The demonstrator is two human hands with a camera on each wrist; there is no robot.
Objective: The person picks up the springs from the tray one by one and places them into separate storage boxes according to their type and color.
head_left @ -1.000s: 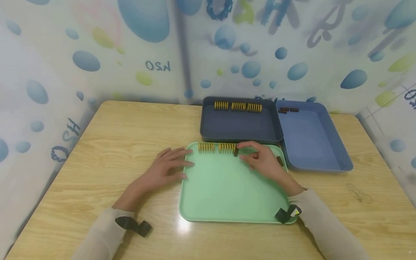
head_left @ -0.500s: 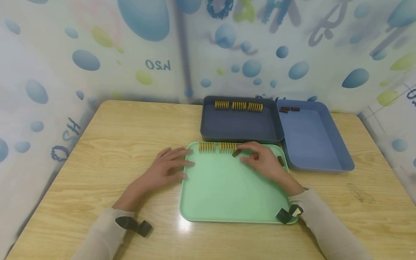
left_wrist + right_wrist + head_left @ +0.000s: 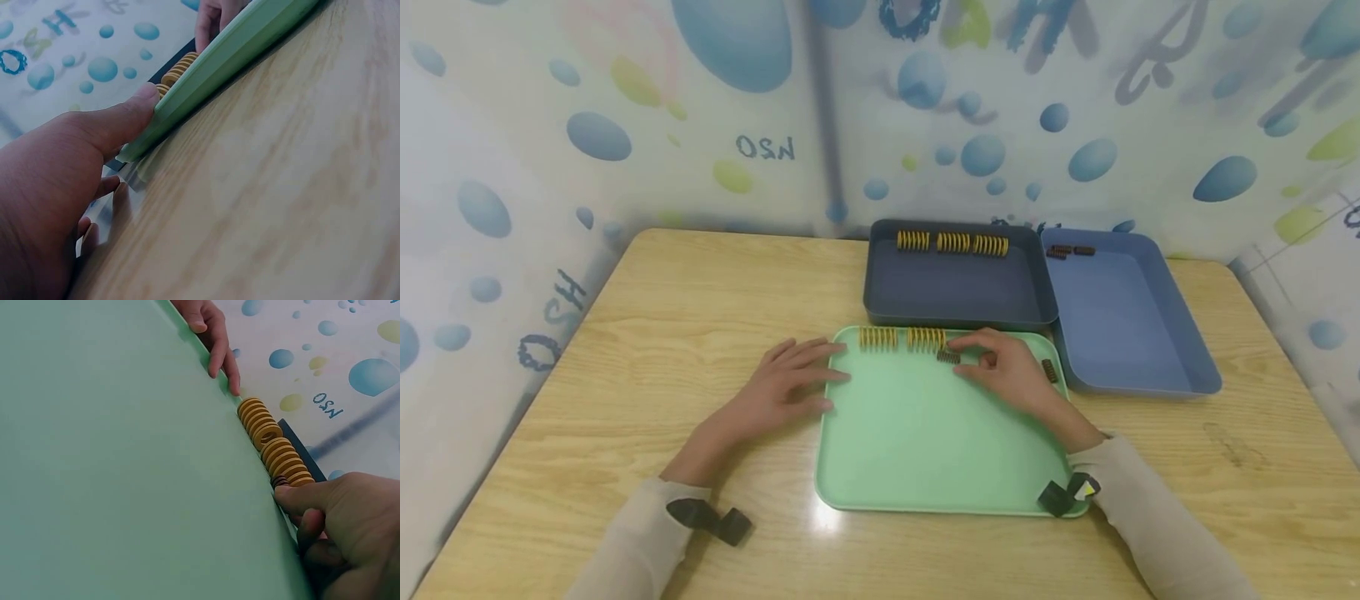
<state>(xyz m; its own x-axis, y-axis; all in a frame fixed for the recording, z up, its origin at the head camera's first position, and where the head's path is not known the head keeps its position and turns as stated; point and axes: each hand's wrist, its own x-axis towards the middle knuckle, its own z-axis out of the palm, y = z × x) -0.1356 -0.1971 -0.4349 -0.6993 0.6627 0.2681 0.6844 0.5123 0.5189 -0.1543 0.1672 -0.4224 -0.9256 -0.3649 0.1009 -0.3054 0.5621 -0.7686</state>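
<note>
A pale wooden worktop (image 3: 685, 292) is seen. Three trays are carried on it: a green tray (image 3: 917, 442) at the near middle, a dark blue tray (image 3: 955, 292) just behind it, and a lighter blue tray (image 3: 1127, 325) beside that one on the right, their edges touching. The left hand (image 3: 778, 392) is rested flat on the wood against the green tray's left rim.

Smooth, slightly glossy plastic green tray (image 3: 925, 442); wood-grain table (image 3: 685, 300); coiled yellow springs (image 3: 275, 447), probably metal.
</note>
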